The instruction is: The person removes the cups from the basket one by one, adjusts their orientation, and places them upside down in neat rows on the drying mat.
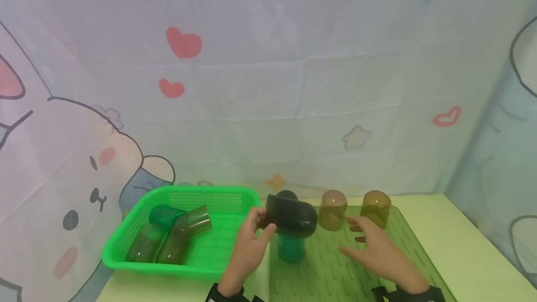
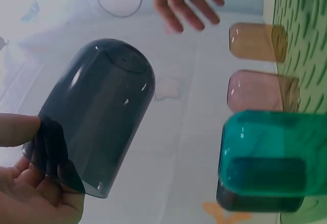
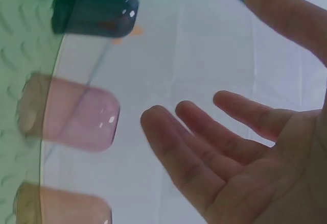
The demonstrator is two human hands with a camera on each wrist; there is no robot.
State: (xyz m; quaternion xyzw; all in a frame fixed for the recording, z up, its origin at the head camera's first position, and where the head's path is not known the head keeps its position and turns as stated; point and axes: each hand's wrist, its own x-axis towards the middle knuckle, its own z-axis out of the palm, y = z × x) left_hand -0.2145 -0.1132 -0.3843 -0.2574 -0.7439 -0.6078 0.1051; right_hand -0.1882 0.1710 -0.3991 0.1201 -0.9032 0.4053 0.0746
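Left fingers (image 1: 251,219) grip; right fingers (image 3: 176,155) hover (loosely spread).

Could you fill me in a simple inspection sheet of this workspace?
Surface: pale yellow table bearing a ridged green mat.
Job's things: dark grey translucent domed cup, held off the mat; translucent teal, smoky-dark, pink and amber cups, domed ends up, on the mat; bright green plastic basket with several translucent cups inside.
Clutter: nothing seen.
Hands: left hand grips the dark grey cup near its open rim; right hand holds nothing, fingers apart.
Cables: nothing seen.
Surroundings: creased pale cloth printed with hearts, stars and cartoon animal.
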